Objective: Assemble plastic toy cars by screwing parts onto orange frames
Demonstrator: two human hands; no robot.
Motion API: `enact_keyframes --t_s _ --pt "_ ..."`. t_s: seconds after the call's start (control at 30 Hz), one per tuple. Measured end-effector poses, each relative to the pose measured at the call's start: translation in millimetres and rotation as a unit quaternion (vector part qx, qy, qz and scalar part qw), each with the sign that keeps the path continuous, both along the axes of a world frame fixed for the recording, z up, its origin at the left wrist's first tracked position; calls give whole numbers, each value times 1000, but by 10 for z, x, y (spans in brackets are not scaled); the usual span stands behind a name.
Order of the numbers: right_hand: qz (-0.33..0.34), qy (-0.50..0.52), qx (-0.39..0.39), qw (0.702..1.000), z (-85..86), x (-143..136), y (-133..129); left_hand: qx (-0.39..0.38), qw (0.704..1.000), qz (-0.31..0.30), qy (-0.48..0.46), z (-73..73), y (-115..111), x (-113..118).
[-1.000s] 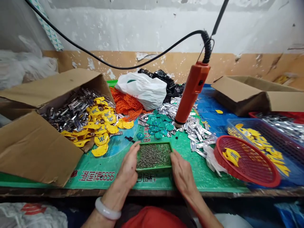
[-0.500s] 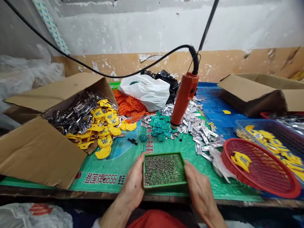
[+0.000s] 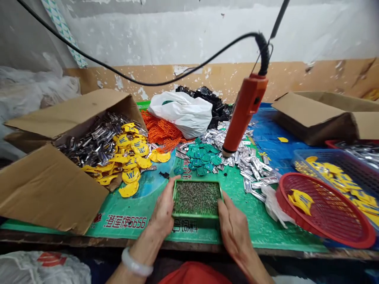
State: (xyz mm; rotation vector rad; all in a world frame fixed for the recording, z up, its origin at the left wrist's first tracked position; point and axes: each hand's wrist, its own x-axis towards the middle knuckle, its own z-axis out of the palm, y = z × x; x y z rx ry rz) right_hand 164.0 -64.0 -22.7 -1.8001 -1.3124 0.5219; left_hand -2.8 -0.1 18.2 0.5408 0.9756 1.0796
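Between my two hands is a small green tray (image 3: pixel 195 216) filled with tiny metal screws (image 3: pixel 197 197). My left hand (image 3: pixel 164 207) grips its left side, and a pale bangle circles that wrist. On the opposite side my right hand (image 3: pixel 233 221) is closed around the tray's edge, thumb by the near right corner. Beyond the tray lies a pile of teal plastic pieces (image 3: pixel 204 156) beside scattered silvery pieces (image 3: pixel 254 165). An orange electric screwdriver (image 3: pixel 244 114) hangs tilted over them, touched by neither hand.
On the left an open cardboard box (image 3: pixel 59 114) spills dark parts and yellow pieces (image 3: pixel 130 177). At right stand a red basket (image 3: pixel 331 213) and a blue crate (image 3: pixel 299 156). Behind are a white bag (image 3: pixel 183 112), orange netting (image 3: pixel 161 132) and a black cable (image 3: pixel 148 84).
Both hands have moved the tray a little left and farther from me, levelling it. Its screws now spread across the whole bottom. The hanging screwdriver has swung to the right.
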Motion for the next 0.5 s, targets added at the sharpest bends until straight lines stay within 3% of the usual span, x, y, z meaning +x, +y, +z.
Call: enact_keyframes --t_s 0.07,0.2,0.33,0.4,0.5 --pt "19 -10 11 1000 3 9 -54 -4 1000 3 8 17 -38 3" --pt "-3 -42 -33 999 43 101 -63 -48 998 -29 -10 101 -45 91" --pt "18 -39 -22 999 -8 68 -101 -49 999 5 19 169 -45 17" --pt "31 -47 12 998 -46 47 -151 -72 997 -36 -3 183 -94 -51" --pt "35 -45 -23 998 -30 42 -121 -85 994 -58 -29 191 -107 -80"
